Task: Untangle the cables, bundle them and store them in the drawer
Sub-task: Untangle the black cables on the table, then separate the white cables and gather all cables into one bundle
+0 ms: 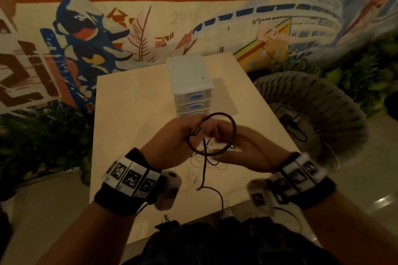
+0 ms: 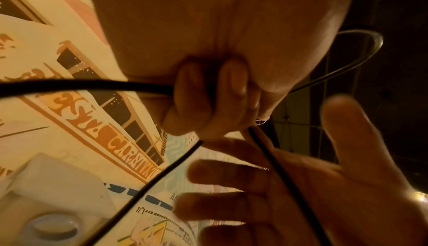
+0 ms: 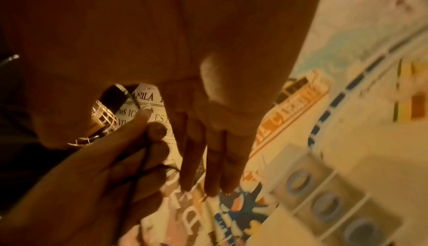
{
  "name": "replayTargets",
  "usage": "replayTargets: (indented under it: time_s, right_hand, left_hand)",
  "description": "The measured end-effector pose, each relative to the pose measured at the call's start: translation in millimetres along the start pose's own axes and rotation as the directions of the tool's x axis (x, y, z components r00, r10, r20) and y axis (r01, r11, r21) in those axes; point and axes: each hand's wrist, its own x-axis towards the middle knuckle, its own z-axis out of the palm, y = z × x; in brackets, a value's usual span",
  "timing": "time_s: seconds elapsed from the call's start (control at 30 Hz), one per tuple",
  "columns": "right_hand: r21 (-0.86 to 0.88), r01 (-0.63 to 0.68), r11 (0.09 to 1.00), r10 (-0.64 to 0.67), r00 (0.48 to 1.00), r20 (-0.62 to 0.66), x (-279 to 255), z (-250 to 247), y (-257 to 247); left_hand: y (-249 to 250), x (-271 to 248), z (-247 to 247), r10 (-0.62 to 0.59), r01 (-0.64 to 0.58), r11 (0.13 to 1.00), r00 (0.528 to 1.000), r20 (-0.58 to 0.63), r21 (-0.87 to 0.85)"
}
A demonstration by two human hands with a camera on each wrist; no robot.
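The left hand [image 1: 170, 142] hovers in front of the drawer unit [image 1: 190, 84], raised off the counter [image 1: 133, 101]. Its fingers curl tight round the black cable [image 1: 212, 135], pinning one side of a loop, probably so the coil keeps its shape while more cable is laid on. In the left wrist view the curled fingertips [image 2: 203, 100] press the strand into the palm, and cable leaves the fist on both sides.

The cable itself is thin, dark and round. It forms one rough ring between the two hands, just in front of the drawer unit's lowest drawer. A loose tail hangs from the ring, reaches the counter and trails toward the near edge. Under the hands a pale cable [image 1: 202, 163] lies slack on the counter, likely waiting its turn.

The right hand [image 1: 247, 153], on the ring's right side, is blurred in the head view. The right wrist view shows its fingers [image 3: 208, 158] long and straight, not closed round anything, seemingly guiding the loop.

All three drawers look closed, so storing has not begun.
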Motion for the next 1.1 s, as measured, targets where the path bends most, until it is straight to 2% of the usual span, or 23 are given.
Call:
replayTargets:
  time_s: [0.07,0.13,0.23,0.33,0.47,0.57,0.63,0.7,0.73,0.83,0.87,0.93,1.0,1.1]
  right_hand:
    - [0.098,-0.043,0.994,0.040,0.999,0.030,18.5,13.0,-9.2]
    - [0.317,-0.067,0.946,0.069,0.998,0.004,18.9,17.2,-1.1]
    - [0.351,-0.063,0.934,0.107,0.989,-0.107,2.5,10.0,27.5]
    - [0.426,-0.137,0.894,0.240,0.950,-0.198,-26.3,1.2,73.8]
    - [0.253,-0.278,0.927,0.326,0.929,-0.175,-84.9,-11.2,134.1]
    - [0.129,-0.413,0.901,0.421,0.906,-0.041,-111.4,-5.4,160.4]
    - [-0.002,-0.448,0.894,0.446,0.890,0.096,-114.8,1.9,167.7]
    - [-0.114,-0.416,0.902,0.431,0.885,0.177,-104.6,0.4,161.7]
    - [-0.117,-0.380,0.918,0.395,0.902,0.172,-93.9,-1.6,150.1]
    - [0.106,-0.198,0.974,0.191,0.979,0.072,-46.4,-1.2,97.6]
    - [0.176,-0.164,0.971,0.152,0.985,0.080,-27.2,2.9,78.8]
    - [0.299,-0.170,0.939,0.120,0.977,0.178,6.8,15.4,49.6]
    - [0.363,-0.158,0.918,0.062,0.963,0.263,25.8,30.4,41.3]
    - [0.426,-0.128,0.896,0.050,0.981,0.189,25.8,37.1,50.8]
  left_hand:
    - [2.7,1.0,-1.4,-0.020,0.020,1.000,1.000,-0.018,0.011]
    - [0.2,-0.5,-9.2,-0.022,0.025,0.998,0.999,-0.048,0.063]
    - [-2.5,-7.5,-25.1,-0.018,0.032,0.993,0.993,-0.116,0.114]
    - [-10.4,-16.2,-43.5,0.002,0.045,0.972,0.980,-0.201,0.229]
    - [-16.7,-24.8,-69.6,-0.047,0.093,0.943,0.988,-0.148,0.319]
    - [-14.8,-24.0,-70.0,-0.147,0.129,0.936,0.989,0.032,0.328]
    - [-16.6,-20.3,-59.8,-0.153,0.104,0.936,0.981,0.123,0.335]
    - [-16.8,-15.3,-47.6,-0.158,0.100,0.944,0.974,0.164,0.313]
    - [-15.3,-12.4,-41.3,-0.167,0.105,0.943,0.970,0.177,0.316]
    - [-11.2,-2.0,-23.1,-0.203,0.142,0.946,0.960,0.191,0.292]
    - [-9.1,1.8,-17.9,-0.195,0.146,0.960,0.961,0.196,0.238]
    - [-2.4,7.4,-9.4,-0.168,0.151,0.984,0.965,0.200,0.098]
    - [4.4,10.7,-4.3,-0.160,0.170,0.985,0.969,0.189,-0.038]
    - [2.9,12.9,-5.9,-0.164,0.176,0.973,0.983,0.083,-0.151]
